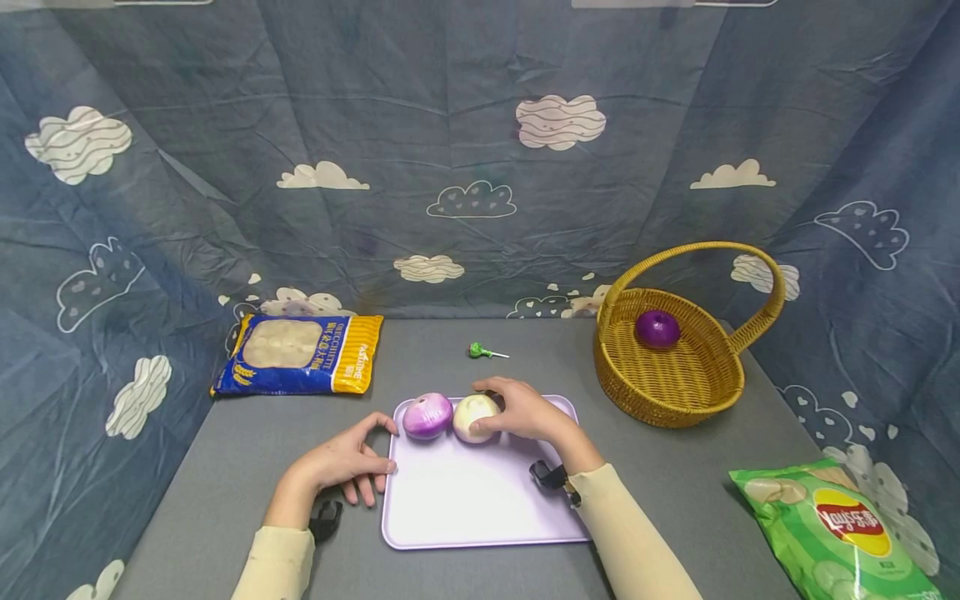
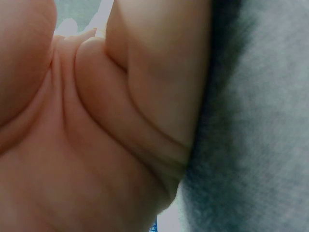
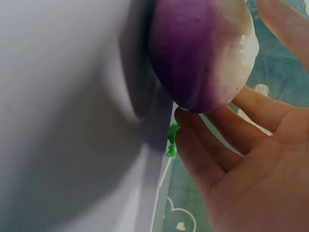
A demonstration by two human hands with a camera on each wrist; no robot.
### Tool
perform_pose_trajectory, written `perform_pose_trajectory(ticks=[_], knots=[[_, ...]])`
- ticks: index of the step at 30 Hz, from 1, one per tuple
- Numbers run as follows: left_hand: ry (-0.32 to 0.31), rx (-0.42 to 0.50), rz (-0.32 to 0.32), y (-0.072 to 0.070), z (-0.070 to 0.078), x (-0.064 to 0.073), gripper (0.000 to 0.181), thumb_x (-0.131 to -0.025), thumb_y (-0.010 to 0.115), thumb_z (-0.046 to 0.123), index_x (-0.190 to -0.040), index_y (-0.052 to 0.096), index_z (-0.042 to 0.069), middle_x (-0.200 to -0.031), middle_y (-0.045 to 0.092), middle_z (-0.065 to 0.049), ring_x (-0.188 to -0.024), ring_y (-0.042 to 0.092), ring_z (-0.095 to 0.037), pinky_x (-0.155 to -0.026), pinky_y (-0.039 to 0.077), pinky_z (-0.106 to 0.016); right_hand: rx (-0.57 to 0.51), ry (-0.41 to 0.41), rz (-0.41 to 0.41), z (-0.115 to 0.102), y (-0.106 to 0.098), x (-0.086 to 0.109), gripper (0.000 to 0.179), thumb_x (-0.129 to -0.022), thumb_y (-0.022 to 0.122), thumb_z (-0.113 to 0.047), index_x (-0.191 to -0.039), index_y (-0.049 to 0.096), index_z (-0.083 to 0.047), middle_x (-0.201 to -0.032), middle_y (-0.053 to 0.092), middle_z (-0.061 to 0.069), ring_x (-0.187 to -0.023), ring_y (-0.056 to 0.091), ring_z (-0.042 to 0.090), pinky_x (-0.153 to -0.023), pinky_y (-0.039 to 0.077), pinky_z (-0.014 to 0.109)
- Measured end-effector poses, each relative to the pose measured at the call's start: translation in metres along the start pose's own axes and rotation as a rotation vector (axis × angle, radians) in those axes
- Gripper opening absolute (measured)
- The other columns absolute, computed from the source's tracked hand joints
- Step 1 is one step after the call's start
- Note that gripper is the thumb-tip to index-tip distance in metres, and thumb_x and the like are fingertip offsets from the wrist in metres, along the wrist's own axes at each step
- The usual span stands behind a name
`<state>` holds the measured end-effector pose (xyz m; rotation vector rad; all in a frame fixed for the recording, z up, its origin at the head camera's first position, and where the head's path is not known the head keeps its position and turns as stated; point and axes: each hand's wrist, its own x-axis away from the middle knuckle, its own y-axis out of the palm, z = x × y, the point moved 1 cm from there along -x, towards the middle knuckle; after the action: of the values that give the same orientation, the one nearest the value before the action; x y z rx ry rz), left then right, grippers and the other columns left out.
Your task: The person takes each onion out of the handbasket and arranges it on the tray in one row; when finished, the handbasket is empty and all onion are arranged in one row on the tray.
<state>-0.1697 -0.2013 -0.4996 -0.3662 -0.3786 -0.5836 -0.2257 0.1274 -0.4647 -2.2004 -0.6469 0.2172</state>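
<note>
A lilac tray (image 1: pixel 480 500) lies flat, with a streaked purple onion (image 1: pixel 427 416) at its far left corner. Beside that sits a whitish, purple-sided turnip (image 1: pixel 471 419), which my right hand (image 1: pixel 521 410) holds from the right, its thumb across the near side. In the right wrist view the fingers (image 3: pixel 231 140) reach behind the turnip (image 3: pixel 203 53), low over the tray. At the tray's left rim, my left hand (image 1: pixel 341 458) has thumb and forefinger spread and loosely bent, holding nothing; its palm (image 2: pixel 87 159) fills much of the left wrist view.
A wicker basket (image 1: pixel 637 396) with a dark purple onion-like vegetable (image 1: pixel 657 329) inside stands at right. A green-wrapped lollipop (image 1: pixel 477 351) lies beyond the tray. The blue pasta bag (image 1: pixel 300 354) is back left, a green chip bag (image 1: pixel 836 525) front right. Cloud-printed cloth surrounds the table.
</note>
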Motion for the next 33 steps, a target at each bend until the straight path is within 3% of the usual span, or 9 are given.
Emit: perform_pose_trajectory(ticks=[11, 18, 26, 30, 33], knots=[[-0.022, -0.007, 0.003, -0.001, 0.001, 0.000, 0.059, -0.099, 0.077, 0.028, -0.143, 0.039, 0.019, -0.080, 0.077, -0.009, -0.054, 0.071, -0.015, -0.043, 0.053, -0.024, -0.052, -0.028, 0.017, 0.000, -0.007, 0.004, 0.075, -0.086, 0.085, -0.037, -0.148, 0.059, -0.003, -0.146, 0.066, 0.017, -0.136, 0.062, 0.037, -0.118, 0.048, 0.055], [-0.019, -0.010, 0.004, -0.001, 0.001, 0.000, 0.059, -0.099, 0.077, 0.028, -0.143, 0.039, 0.019, -0.079, 0.077, -0.008, -0.053, 0.071, -0.015, -0.043, 0.053, -0.024, -0.104, -0.034, 0.079, 0.002, -0.029, 0.012, 0.075, -0.090, 0.085, -0.036, -0.151, 0.056, -0.005, -0.151, 0.062, 0.016, -0.140, 0.058, 0.039, -0.119, 0.046, 0.056], [-0.004, -0.004, 0.001, 0.000, 0.001, 0.001, 0.058, -0.099, 0.076, 0.026, -0.142, 0.038, 0.018, -0.077, 0.077, -0.008, -0.052, 0.071, -0.015, -0.043, 0.052, -0.024, -0.245, -0.028, 0.287, 0.005, -0.085, 0.044, 0.074, -0.092, 0.085, -0.021, -0.155, 0.050, -0.007, -0.156, 0.057, 0.017, -0.147, 0.051, 0.037, -0.127, 0.037, 0.054], [-0.003, -0.006, 0.002, 0.000, 0.001, 0.001, 0.058, -0.099, 0.076, 0.026, -0.142, 0.038, 0.018, -0.077, 0.077, -0.008, -0.052, 0.071, -0.015, -0.043, 0.052, -0.024, -0.287, 0.004, 0.437, 0.017, -0.114, 0.065, 0.072, -0.093, 0.084, -0.021, -0.155, 0.050, -0.007, -0.154, 0.058, 0.016, -0.147, 0.051, 0.034, -0.128, 0.035, 0.056], [0.000, -0.002, -0.005, 0.000, 0.001, 0.000, 0.058, -0.099, 0.076, 0.026, -0.142, 0.038, 0.018, -0.077, 0.077, -0.008, -0.052, 0.071, -0.014, -0.043, 0.053, -0.024, -0.284, 0.053, 0.568, 0.030, -0.133, 0.082, 0.070, -0.095, 0.083, -0.025, -0.155, 0.050, -0.008, -0.152, 0.058, 0.015, -0.144, 0.053, 0.032, -0.127, 0.040, 0.046]])
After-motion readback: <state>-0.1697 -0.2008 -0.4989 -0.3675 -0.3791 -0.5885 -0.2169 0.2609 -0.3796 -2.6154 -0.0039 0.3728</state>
